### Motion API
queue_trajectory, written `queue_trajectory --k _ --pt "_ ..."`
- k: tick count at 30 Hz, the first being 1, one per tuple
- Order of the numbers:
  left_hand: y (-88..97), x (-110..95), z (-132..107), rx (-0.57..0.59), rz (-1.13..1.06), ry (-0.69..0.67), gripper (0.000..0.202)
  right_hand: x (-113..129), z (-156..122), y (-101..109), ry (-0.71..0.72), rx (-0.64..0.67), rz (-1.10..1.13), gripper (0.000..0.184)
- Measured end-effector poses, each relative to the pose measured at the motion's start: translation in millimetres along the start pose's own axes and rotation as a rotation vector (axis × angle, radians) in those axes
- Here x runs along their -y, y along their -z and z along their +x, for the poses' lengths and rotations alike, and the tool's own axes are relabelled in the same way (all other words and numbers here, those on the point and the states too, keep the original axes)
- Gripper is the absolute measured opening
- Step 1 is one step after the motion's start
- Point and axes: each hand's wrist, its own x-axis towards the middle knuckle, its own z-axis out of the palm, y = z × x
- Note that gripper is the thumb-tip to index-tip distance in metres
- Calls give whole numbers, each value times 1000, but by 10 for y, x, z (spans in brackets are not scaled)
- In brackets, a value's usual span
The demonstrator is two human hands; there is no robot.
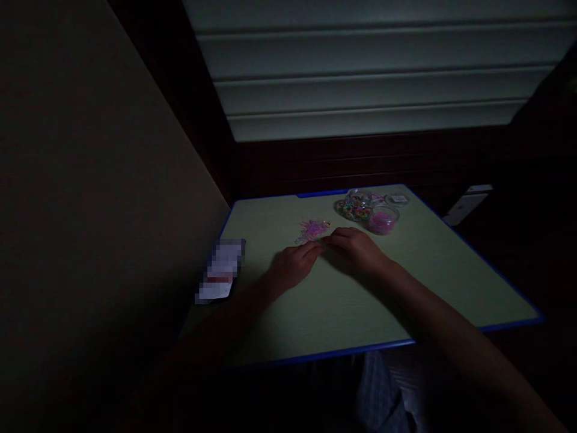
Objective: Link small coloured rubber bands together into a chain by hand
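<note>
Just beyond the narrowed left hand (pixel 295 264) and right hand (pixel 357 248), any hold too dark to tell, lies a pink-purple pile (pixel 312 229).

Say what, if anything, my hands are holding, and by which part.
Can't tell: the left hand and right hand are close together by the pinkish pile; anything pinched there is too dark to see.

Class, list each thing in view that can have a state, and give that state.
Left hand: fingers bent, fingertips close to the other hand's.
Right hand: fingers bent; any grip too dark to tell.
Pink pieces: loose, in a pile.
Front tub: upright, uncovered, holding pink bits.
Colourful rings: heaped together.
Item at left: blurred, state unclear.
</note>
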Motion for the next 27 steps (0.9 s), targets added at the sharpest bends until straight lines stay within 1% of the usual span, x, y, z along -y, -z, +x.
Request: queue_trajectory --k 5,10,15,18,23,27 --pt "41 -12 5 31 31 16 34 -30 -3 11 4 8 -87 23" --pt "65 -10 13 -40 20 72 32 -19 2 41 2 36 -154 22" --pt "82 6 37 -27 1 162 30 -48 3 127 -33 65 -248 24" --pt "97 28 63 -49 -33 231 28 -136 -15 255 -129 31 -350 25" --pt "100 123 93 -68 -62 374 24 -357 -110 474 -363 -59 -567 26" --pt "80 220 90 -20 -79 391 22 -484 -201 539 -493 -65 -679 28"
